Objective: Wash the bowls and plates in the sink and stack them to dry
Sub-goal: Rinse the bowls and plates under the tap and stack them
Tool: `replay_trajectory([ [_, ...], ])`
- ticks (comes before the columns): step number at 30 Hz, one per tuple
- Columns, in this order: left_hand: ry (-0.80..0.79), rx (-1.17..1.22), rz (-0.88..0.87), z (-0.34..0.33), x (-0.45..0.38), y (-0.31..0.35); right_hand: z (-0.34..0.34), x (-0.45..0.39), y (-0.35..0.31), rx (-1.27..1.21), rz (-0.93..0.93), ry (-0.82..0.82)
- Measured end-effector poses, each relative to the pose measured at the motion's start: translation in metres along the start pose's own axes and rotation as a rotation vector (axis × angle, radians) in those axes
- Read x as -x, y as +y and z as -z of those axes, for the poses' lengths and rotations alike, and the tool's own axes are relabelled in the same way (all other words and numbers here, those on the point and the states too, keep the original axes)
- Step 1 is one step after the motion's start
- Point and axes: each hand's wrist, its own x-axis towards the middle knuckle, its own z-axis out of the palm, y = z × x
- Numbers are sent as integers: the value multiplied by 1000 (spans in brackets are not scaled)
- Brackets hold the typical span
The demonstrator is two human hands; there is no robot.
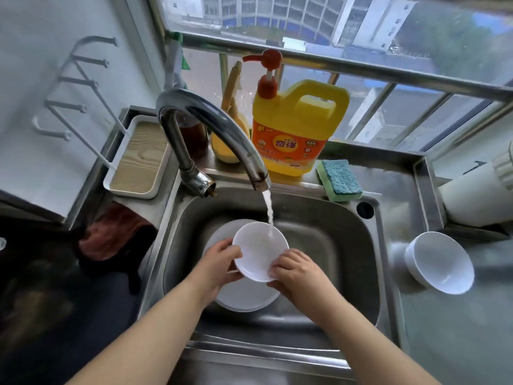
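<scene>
Small white bowl: shallow, tilted, opening facing up and toward the camera, held over the sink basin; tap water runs into its upper right side. White plates: flat in the basin bottom, directly beneath the small bowl, mostly hidden by it; count unclear. Second white bowl: deeper, lying tipped on the worktop right of the sink's edge.

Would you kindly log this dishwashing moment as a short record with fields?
held item: small white bowl, tilted under the running water
left hand: grips the bowl's left rim
right hand: grips its right rim
tap: curved chrome faucet, running
in sink: white plates under the bowl, in the steel sink
already set aside: white bowl on the counter, right of the sink
supplies: yellow detergent jug; green and blue sponge
</scene>
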Motion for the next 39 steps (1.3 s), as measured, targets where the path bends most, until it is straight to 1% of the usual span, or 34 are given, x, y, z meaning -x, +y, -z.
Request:
replay_trajectory([
  [2, -40, 3, 4, 6, 1, 9, 7, -4, 8, 28, 2, 15],
  [4, -55, 70, -2, 6, 2, 13, 12, -13, 0, -8, -65, 17],
  [7, -75, 222, -11, -8, 2, 8, 9, -32, -30, -116, -287, 24],
  [9, -70, 220, -42, -13, 5, 7, 7, -36, -41, -183, -367, 20],
  [10, -60, 192, -49, -10, 6, 10, 8, -35, -39, -174, -336, 19],
  [12, -69, 112, -30, 0, 7, 19, 11, -27, -26, -38, -217, 17],
  [13, -89, 67, -11, 6, 6, 24, 14, -24, -20, 18, -186, 4],
  [15, -108, 28, 9, 10, 4, 28, 18, -22, -16, 31, -189, 3],
  [17, -106, 75, -7, 3, 3, 24, 17, -29, -32, -68, -289, -5],
  [20, -121, 134, -27, -11, 6, 11, 15, -40, -54, -253, -513, -39],
  [21, -118, 123, -36, -12, 8, 12, 17, -38, -54, -290, -512, -42],
  [22, -109, 105, -31, -10, 9, 15, 17, -33, -51, -248, -450, -25],
  [24, -115, 56, 13, -3, 6, 23, 17, -22, -39, -77, -312, 4],
  [25, -126, 22, 32, 1, 4, 26, 18, -17, -32, -44, -297, 4],
  [26, -132, 7, 33, 2, 3, 27, 22, -16, -30, -83, -315, -33],
  [28, -130, 57, -4, -4, 1, 21, 25, -21, -37, -149, -396, -98],
  [29, -133, 101, -9, -10, 2, 14, 26, -28, -45, -149, -440, -113],
  [31, -125, 130, -32, -22, 10, 8, 24, -37, -53, -179, -519, -87],
  [32, -104, 110, -37, -23, 13, 10, 25, -37, -55, -196, -513, -91],
  [33, -96, 88, -22, -21, 14, 13, 26, -33, -53, -161, -469, -86],
  [35, -147, 62, 40, -10, 12, 21, 27, -19, -41, -43, -382, -85],
  [36, -180, 47, 72, -6, 11, 24, 29, -16, -35, -28, -368, -132],
  [38, -193, 51, 70, -6, 13, 24, 32, -17, -37, -42, -402, -232],
  [39, -172, 76, 49, -10, 13, 19, 28, -19, -40, -50, -441, -222],
])
